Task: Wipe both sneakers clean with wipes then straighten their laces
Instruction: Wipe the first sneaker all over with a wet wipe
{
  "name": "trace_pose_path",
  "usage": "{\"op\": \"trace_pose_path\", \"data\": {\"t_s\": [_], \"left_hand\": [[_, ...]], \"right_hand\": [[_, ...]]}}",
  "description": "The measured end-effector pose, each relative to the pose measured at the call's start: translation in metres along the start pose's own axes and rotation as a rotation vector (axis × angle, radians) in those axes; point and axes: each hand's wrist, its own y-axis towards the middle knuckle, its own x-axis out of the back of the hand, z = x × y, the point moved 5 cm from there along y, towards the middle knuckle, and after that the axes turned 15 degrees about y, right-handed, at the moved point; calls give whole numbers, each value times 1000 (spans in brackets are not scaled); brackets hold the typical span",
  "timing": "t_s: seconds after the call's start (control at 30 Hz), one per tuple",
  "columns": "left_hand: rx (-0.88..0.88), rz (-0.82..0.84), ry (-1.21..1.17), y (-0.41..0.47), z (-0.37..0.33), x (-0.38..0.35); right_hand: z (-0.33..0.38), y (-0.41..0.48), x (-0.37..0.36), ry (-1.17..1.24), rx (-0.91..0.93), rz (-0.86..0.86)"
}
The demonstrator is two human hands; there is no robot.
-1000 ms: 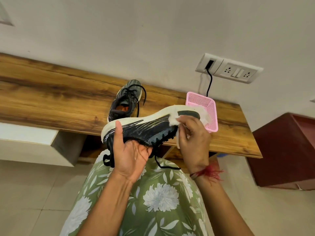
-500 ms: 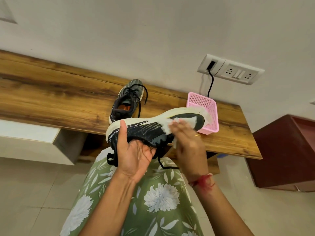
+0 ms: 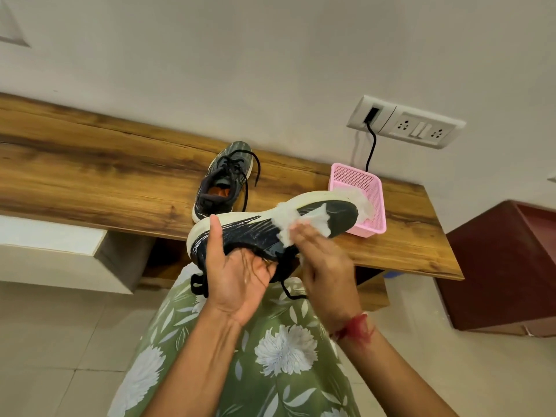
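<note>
My left hand (image 3: 237, 272) grips a dark sneaker (image 3: 258, 233) with a white sole, tipped on its side above my lap, thumb up against its side. My right hand (image 3: 322, 254) presses a white wipe (image 3: 304, 221) against the sneaker's dark side near the toe, fingers fairly straight and blurred. The sneaker's black laces (image 3: 288, 291) dangle below it. The second sneaker (image 3: 224, 182), dark with loose black laces and an orange insole, stands upright on the wooden shelf (image 3: 90, 182) behind.
A pink mesh basket (image 3: 365, 191) holding white wipes sits on the shelf's right part, just behind the held sneaker's toe. A wall socket (image 3: 406, 123) with a black cable hangs above it. A dark red cabinet (image 3: 499, 266) stands at the right. Tiled floor lies below.
My right hand has slid the wipe along the sneaker's side, down and toward the middle. The held sneaker shifted slightly right and closer.
</note>
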Motion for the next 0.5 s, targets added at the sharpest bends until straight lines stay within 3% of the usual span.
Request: {"op": "trace_pose_path", "data": {"t_s": [0.1, 0.27, 0.4, 0.5], "left_hand": [[-7, 7, -3, 1, 0, 1], [-1, 5, 10, 0, 2, -1], [3, 7, -6, 1, 2, 1], [11, 9, -24, 1, 3, 1]], "right_hand": [[16, -11, -6, -8, 171, 134], [-18, 5, 11, 12, -103, -80], [28, -13, -11, 17, 169, 77], [12, -5, -2, -17, 122, 53]]}}
